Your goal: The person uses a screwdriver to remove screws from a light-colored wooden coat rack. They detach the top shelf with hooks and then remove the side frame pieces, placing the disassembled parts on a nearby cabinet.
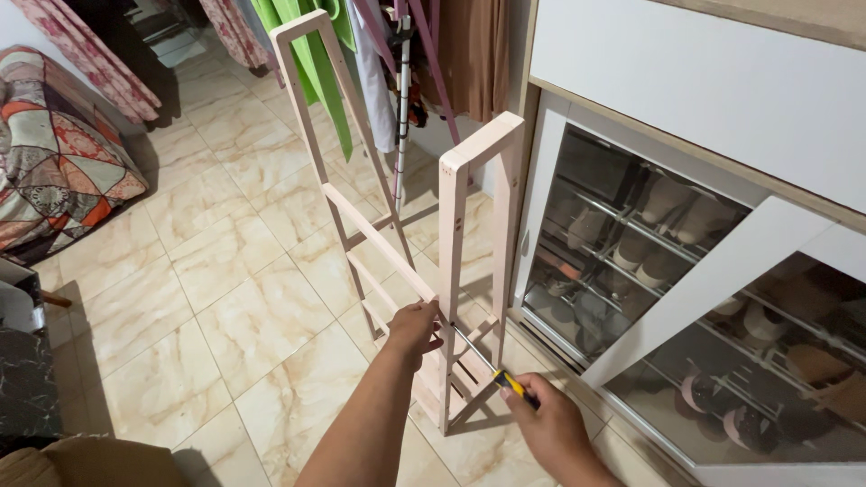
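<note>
An unfinished pale wooden rack frame stands upright on the tiled floor, with two tall end frames joined by cross slats. My left hand grips a slat where it meets the near upright post. My right hand holds a screwdriver with a yellow and black handle. Its metal shaft points up and left toward the joint by my left hand.
A white shoe cabinet with glass doors and several shoes inside stands right of the rack, one door open. Clothes hang behind the rack. A patterned quilt lies at the far left. Beige marble floor tiles spread to the left.
</note>
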